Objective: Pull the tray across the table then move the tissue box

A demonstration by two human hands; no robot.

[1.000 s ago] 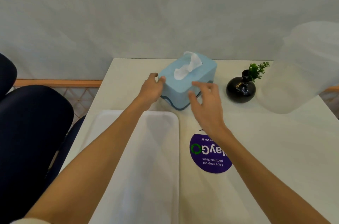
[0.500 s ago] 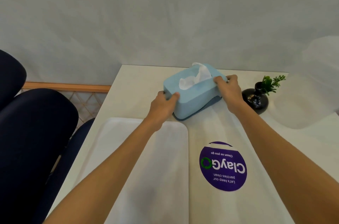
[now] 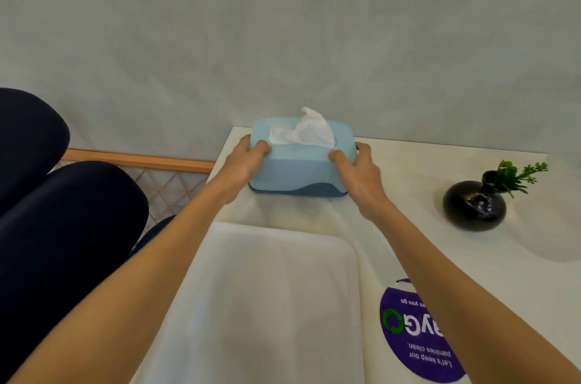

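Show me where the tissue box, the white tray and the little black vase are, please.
tissue box (image 3: 295, 169): head view, its light blue front wall.
white tray (image 3: 267, 289): head view, bare middle of its floor.
black vase (image 3: 473, 206): head view, its round belly.

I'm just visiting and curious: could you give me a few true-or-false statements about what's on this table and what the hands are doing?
1. Both hands, left and right, grip the ends of the blue tissue box. True.
2. The tissue box sits on the white tray. False: it is on the table beyond the tray.
3. A black vase with a green sprig stands to the box's right. True.
4. The purple sticker lies left of the tray. False: right.
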